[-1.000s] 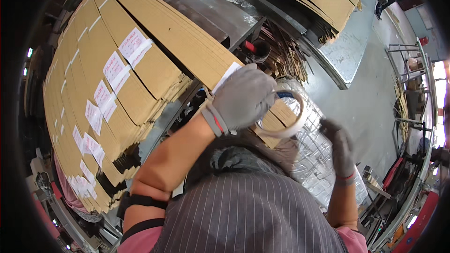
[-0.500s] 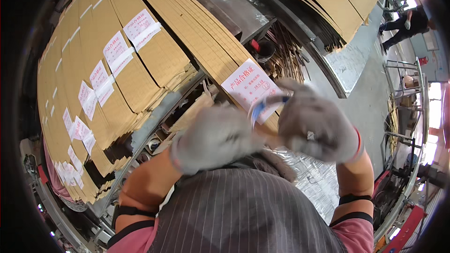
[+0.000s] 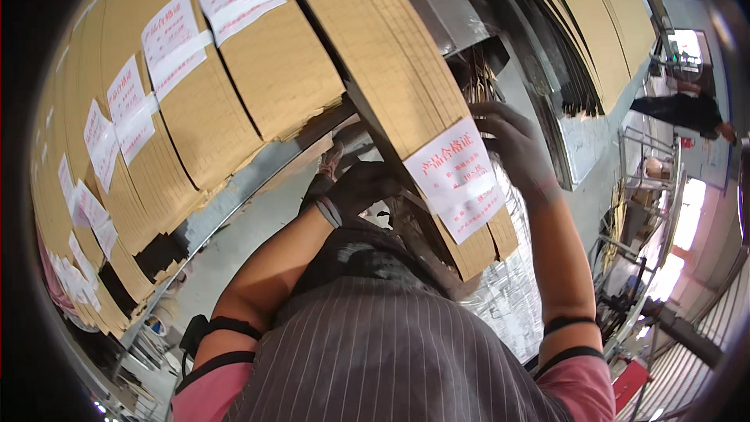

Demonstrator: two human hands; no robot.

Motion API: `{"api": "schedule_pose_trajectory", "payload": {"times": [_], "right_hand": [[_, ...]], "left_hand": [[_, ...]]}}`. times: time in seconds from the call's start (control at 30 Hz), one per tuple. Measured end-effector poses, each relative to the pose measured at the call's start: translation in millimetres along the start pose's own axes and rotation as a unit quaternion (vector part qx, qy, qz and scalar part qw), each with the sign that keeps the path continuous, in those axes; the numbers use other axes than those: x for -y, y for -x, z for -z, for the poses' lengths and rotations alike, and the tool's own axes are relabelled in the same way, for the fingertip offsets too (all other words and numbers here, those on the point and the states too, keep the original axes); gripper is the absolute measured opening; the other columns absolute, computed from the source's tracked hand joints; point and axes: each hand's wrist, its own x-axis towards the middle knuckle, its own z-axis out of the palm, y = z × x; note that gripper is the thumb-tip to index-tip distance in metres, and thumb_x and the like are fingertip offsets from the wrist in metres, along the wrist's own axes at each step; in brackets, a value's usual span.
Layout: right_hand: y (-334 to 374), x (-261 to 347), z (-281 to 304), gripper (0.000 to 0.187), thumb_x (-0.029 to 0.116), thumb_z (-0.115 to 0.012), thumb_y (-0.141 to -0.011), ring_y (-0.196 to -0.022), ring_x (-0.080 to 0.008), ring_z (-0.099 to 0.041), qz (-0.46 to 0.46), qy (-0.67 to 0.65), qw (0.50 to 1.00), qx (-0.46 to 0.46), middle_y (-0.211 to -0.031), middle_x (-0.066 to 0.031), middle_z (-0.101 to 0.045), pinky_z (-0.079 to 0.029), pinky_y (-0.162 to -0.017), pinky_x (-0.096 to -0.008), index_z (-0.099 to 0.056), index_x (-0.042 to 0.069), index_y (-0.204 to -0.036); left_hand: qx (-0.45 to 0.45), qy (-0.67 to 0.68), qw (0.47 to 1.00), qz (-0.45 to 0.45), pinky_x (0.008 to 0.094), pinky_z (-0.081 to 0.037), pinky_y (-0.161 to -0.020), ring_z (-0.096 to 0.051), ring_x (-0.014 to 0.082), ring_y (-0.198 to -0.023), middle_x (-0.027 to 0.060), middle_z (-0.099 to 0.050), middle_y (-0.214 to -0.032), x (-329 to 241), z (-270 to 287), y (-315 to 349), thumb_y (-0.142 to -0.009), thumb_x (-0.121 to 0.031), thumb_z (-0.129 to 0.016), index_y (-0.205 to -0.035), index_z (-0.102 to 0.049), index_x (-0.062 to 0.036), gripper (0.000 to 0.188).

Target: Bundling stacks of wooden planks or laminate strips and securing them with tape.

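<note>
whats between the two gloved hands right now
In the head view, a bundle of flat cardboard sheets with a white paper label lies between the left hand and right hand.
</note>
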Motion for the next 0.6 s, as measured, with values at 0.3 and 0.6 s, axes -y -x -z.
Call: {"api": "schedule_pose_trajectory", "payload": {"times": [0.3, 0.6], "right_hand": [[71, 40, -100, 0.078, 0.018, -0.069, -0.067, -0.111, -0.0456, -0.048, 0.240, 0.583, 0.774, -0.055, -0.141, -0.0286, -0.032, -0.043, -0.092, -0.0499, -0.039, 0.008, -0.138], [69, 39, -106, 0.073, 0.015, -0.067, -0.068, -0.116, -0.0454, -0.047, 0.228, 0.654, 0.720, -0.045, -0.141, -0.0244, -0.035, -0.045, -0.089, -0.0481, -0.041, 0.009, -0.136]], "left_hand": [[-0.061, 0.348, 0.931, 0.093, 0.0308, -0.047, -0.090, -0.057, 0.0150, -0.104, 0.0054, -0.060, -0.113, 1, -25, -9, -0.086, -0.017, -0.064, -0.117, -0.057, -0.0020, 0.035], [0.013, -0.044, 0.997, 0.065, 0.0305, -0.050, -0.081, -0.062, 0.0157, -0.093, 0.0118, -0.065, -0.101, 6, 15, 11, -0.083, -0.034, -0.070, -0.103, -0.066, 0.0004, 0.040]]}}
